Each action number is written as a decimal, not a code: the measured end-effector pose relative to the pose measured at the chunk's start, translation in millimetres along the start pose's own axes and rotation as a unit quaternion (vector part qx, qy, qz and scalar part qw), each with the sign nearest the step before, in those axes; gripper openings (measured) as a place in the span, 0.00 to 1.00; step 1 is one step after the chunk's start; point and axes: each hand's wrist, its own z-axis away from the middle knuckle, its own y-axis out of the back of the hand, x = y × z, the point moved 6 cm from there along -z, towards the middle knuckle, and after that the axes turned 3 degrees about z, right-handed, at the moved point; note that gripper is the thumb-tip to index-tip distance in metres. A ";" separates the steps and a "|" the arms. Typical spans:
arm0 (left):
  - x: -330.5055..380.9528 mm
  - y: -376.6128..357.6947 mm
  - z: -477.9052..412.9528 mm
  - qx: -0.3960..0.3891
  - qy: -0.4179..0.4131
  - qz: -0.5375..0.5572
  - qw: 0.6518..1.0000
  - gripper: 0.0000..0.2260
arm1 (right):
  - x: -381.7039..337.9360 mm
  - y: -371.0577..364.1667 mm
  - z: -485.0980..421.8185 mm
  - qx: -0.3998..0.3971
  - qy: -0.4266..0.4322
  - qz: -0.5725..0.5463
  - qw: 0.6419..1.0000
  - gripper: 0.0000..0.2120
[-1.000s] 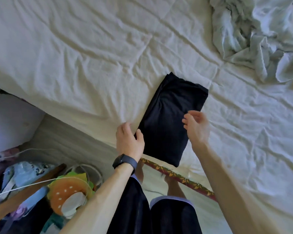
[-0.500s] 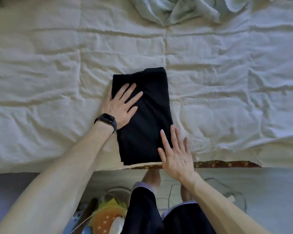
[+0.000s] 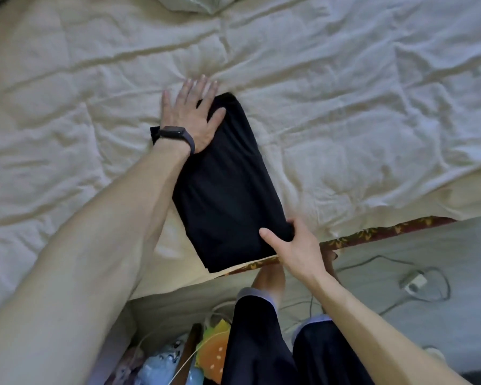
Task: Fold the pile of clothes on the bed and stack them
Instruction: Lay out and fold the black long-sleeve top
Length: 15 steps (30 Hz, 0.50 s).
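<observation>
Pressing hand: our left hand (image 3: 190, 112) lies flat, palm down, on the far left corner of the folded black garment (image 3: 228, 195). Its fingers are straight and spread, their tips reach past the cloth onto the cream quilt (image 3: 345, 107), and the thumb points out across the dark cloth.
Left arm: we stretch it long from the lower left, with a black wristband (image 3: 175, 133) at the wrist.
Gripping hand: our right hand (image 3: 297, 251) pinches the near right corner of the garment. The thumb lies on top and the fingers curl round the edge.
Right arm: it comes in from the lower right, the wrist over the bed's edge.
Garment: a long dark rectangle, it lies on the quilt, tilted. Its near end is at the bed's edge, just beside the patterned trim (image 3: 372, 234).
Other clothes: a pale green heap (image 3: 195, 2) shows at the top edge, well apart from our hands.
Floor: a white charger (image 3: 413, 282) with its cable, and a burger-shaped toy (image 3: 214, 354) by our legs.
</observation>
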 end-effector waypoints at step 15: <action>-12.2 26.8 17.9 -0.155 0.161 0.522 0.823 0.08 | -0.8 86.1 12.2 0.154 -0.047 -0.387 0.908 0.22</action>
